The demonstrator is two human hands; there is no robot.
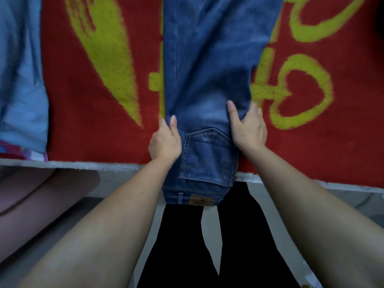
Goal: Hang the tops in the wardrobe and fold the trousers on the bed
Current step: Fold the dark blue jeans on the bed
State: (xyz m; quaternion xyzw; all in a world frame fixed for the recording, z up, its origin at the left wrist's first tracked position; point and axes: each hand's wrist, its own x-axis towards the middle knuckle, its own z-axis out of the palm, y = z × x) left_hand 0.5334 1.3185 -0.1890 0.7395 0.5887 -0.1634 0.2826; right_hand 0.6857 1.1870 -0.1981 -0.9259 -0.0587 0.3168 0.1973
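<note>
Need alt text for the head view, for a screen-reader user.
The left hand and right hand grip the side edges of blue jeans, folded lengthwise with a back pocket up, on a red blanket with a yellow-green pattern. The waistband overhangs the bed edge toward the person; a light blue garment lies far left.

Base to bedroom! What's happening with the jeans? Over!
Left hand, right hand grip jeans at side edges. Jeans lie on red blanket, waistband overhanging. Nothing blocking.

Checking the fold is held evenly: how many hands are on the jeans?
2: the left hand pinches the left edge of the jeans, the right hand the right edge.
</note>
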